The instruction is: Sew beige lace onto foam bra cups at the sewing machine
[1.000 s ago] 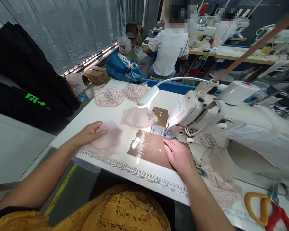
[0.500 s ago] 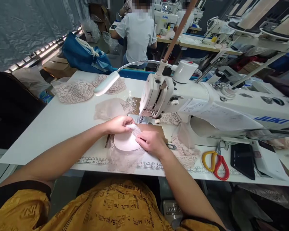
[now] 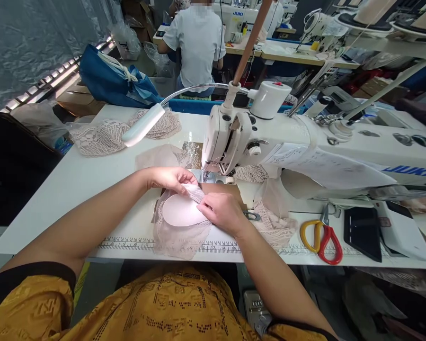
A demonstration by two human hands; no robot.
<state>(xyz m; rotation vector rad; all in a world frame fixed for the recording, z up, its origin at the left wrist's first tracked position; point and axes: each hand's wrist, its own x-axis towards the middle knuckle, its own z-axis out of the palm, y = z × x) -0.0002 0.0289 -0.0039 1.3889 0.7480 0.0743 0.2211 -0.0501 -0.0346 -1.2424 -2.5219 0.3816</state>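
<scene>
Just in front of the sewing machine (image 3: 234,137), a pale pink bra cup (image 3: 182,210) with sheer lace fabric round it lies on the table. My left hand (image 3: 173,179) pinches the cup's far lace edge between thumb and fingers. On the right side of the same edge, my right hand (image 3: 220,210) is closed, its fingertips gripping the folded lace. The cup's white inner face looks up. Both hands stay close to the needle area (image 3: 208,176), on the near side of it.
Lace pieces (image 3: 99,137) lie at the table's far left, and more lace (image 3: 275,218) sits right of my hands. Red-and-yellow scissors (image 3: 323,237) and a black phone-like object (image 3: 362,233) rest at the right. A lamp (image 3: 144,125) arches above. A co-worker (image 3: 197,42) sits ahead.
The camera view has shifted slightly. My left hand lies flatter over the far edge, and the cup shows more of its inner face. Both hands keep hold of the lace edge.
</scene>
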